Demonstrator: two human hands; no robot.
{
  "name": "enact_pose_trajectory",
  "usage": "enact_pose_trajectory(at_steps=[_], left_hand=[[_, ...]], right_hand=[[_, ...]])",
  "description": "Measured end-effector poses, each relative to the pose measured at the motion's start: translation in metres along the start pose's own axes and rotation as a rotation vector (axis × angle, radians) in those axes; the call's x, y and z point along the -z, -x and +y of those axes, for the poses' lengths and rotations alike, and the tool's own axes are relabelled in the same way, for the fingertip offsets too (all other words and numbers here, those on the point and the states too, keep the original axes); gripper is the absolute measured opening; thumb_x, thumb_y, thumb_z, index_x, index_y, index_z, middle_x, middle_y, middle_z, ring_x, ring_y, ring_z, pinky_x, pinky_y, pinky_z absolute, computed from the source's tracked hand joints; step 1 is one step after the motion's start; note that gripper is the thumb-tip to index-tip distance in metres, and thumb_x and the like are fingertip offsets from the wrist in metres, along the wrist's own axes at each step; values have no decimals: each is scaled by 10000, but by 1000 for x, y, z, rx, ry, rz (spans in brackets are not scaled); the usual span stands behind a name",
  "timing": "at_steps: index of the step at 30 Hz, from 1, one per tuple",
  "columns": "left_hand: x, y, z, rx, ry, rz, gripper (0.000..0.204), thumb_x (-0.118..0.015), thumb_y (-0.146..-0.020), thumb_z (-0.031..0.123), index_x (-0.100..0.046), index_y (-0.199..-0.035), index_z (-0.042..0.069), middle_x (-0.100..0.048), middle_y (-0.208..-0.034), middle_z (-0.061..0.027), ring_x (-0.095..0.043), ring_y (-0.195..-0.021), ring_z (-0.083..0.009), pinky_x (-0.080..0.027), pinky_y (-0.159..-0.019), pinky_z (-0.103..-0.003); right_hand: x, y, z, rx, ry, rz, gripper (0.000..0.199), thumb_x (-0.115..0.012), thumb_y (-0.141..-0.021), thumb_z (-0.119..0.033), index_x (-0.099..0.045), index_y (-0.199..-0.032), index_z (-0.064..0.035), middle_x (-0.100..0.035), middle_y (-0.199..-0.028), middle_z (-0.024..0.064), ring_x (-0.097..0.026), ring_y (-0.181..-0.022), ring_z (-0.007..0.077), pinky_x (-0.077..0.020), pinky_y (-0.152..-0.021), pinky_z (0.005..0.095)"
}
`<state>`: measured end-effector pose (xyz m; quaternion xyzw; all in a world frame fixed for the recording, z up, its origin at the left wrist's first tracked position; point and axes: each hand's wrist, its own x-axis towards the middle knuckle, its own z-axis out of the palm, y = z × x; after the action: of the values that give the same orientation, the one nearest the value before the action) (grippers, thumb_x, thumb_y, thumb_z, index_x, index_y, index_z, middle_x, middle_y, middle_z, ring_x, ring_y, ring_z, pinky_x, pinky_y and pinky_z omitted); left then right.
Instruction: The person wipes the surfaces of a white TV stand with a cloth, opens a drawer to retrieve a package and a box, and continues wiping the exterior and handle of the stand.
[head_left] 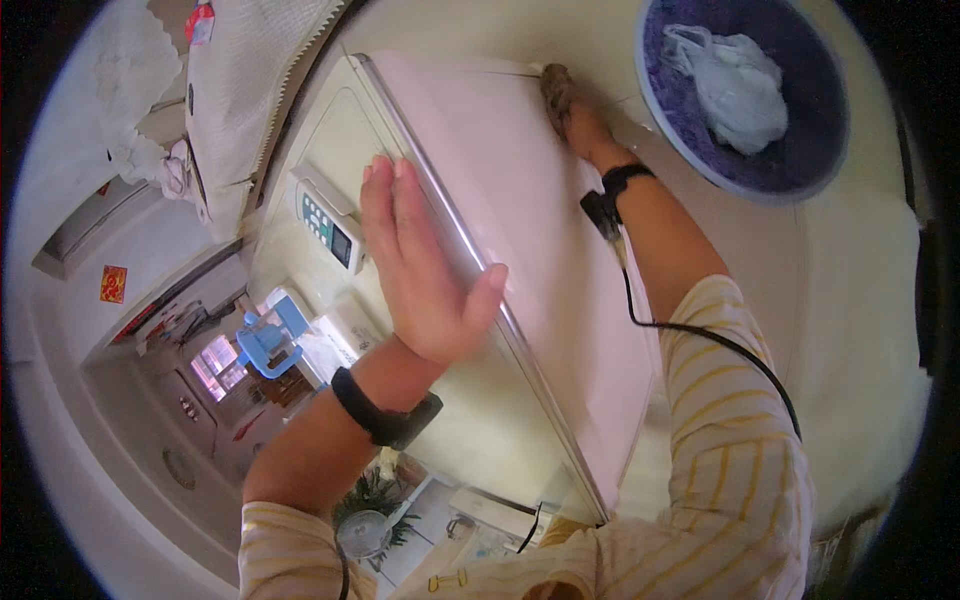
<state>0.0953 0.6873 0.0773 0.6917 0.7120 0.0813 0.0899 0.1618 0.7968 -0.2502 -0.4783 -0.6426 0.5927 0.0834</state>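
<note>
My left hand (415,265) lies flat, fingers stretched and thumb apart, on the cream top (470,420) of a cabinet-like piece with a metal edge strip. Just beside its fingertips is a white remote control (328,228) with a small screen, in a white holder. My right hand (585,130) reaches to the far end of the pale pink side panel (500,170), its fingers closed round a crumpled brown cloth (556,92). The cloth touches the panel's far corner. Part of the right hand's fingers is hidden behind the cloth.
A round purple-blue basin (655,95) stands on the floor at the far right, with a white plastic bag (740,95) inside. A blue plastic item (270,340) stands on the cabinet's left. White quilted fabric (255,80) covers furniture at the far left. A black cable (720,340) trails from my right wrist.
</note>
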Motion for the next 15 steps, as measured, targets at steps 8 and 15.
enact_pose_trajectory(at_steps=[8,15], left_hand=[[-6,1,-1,-41,-15,4,814,-444,-913,492,-168,-1451,-53,-189,-1463,-287,-212,-1370,-407,-172,-1121,-481],[0,11,-7,-18,-11,-22,776,-425,-934,478,-159,-1462,-25,-140,-1483,-250,-194,-1386,-368,-162,-1136,-459]], right_hand=[[-44,166,98,-232,117,-200,541,-436,-918,-172,-304,-1404,26,-313,-1443,260,-299,-1322,431,-207,-1144,427],[5,319,93,-415,-213,-354,500,-409,-951,-190,-316,-1409,-13,-320,-1468,199,-322,-1336,363,-227,-1139,398]])
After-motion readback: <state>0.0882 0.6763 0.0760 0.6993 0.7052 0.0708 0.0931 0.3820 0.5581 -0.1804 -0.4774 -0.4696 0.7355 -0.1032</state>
